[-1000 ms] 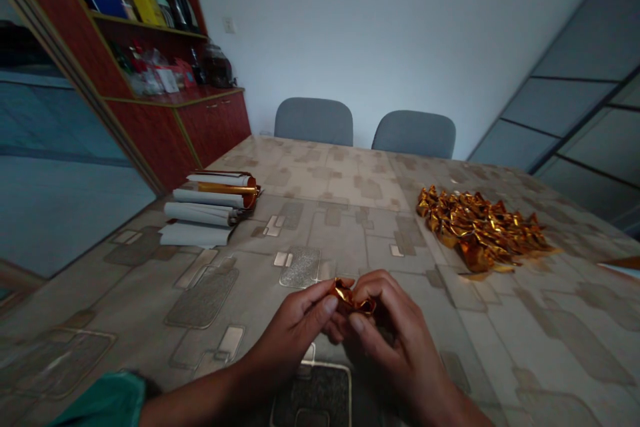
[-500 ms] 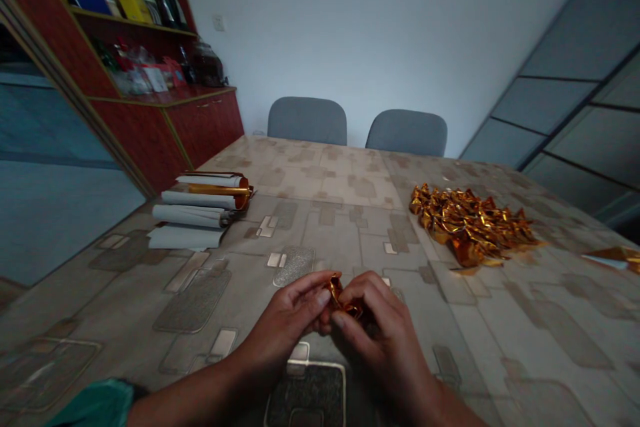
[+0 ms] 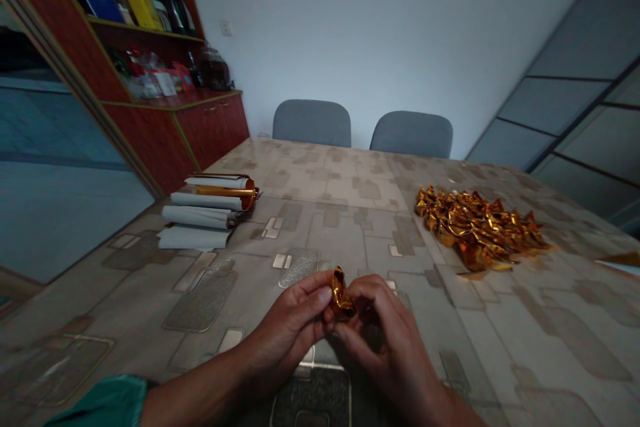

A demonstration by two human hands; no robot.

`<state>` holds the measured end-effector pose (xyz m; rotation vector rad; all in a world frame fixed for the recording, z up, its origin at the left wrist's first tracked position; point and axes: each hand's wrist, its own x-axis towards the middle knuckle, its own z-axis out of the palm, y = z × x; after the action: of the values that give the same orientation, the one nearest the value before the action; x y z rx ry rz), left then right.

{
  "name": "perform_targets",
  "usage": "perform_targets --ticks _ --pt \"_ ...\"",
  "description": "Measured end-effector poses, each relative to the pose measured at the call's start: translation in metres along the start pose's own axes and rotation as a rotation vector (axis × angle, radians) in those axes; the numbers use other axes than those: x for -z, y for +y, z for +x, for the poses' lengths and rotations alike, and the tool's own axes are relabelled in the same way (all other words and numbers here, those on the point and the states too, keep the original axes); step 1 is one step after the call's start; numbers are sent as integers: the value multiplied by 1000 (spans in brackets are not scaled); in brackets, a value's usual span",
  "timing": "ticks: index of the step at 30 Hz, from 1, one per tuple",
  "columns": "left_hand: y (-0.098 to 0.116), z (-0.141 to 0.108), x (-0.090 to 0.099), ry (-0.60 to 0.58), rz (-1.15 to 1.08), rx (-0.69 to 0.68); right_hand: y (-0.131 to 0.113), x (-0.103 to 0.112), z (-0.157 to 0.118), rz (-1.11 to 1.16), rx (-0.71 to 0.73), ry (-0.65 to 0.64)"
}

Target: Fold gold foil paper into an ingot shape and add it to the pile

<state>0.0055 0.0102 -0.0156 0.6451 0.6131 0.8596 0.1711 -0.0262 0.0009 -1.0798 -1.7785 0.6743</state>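
Folded foil piece [image 3: 341,300] seems light, slick, easily creased; our left fingers [image 3: 319,300] pinch its side, the best hold; our right fingers' [image 3: 371,288] grip is unclear.

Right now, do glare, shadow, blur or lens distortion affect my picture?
Head view: light is dim, and shadow darkens the table beneath the right hand. Head view: bright glints break up the foil heap and streak the held foil piece. Head view: the cabinet leans, seemingly from lens distortion, and its shelf items look soft.
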Motion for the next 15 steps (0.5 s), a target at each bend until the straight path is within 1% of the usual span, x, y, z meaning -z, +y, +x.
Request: perform_targets --ticks 4,7,12,15 --pt "-1 -1 -1 -25 7 3 0 -3 0 -29 40 -5" --pt "-2 -1 1 16 29 28 2 -4 1 -61 57 -13" --pt "-3 -2 2 101 66 33 3 -2 2 -47 26 -31" --pt "-2 -2 2 103 57 33 2 -2 2 -43 25 -44"
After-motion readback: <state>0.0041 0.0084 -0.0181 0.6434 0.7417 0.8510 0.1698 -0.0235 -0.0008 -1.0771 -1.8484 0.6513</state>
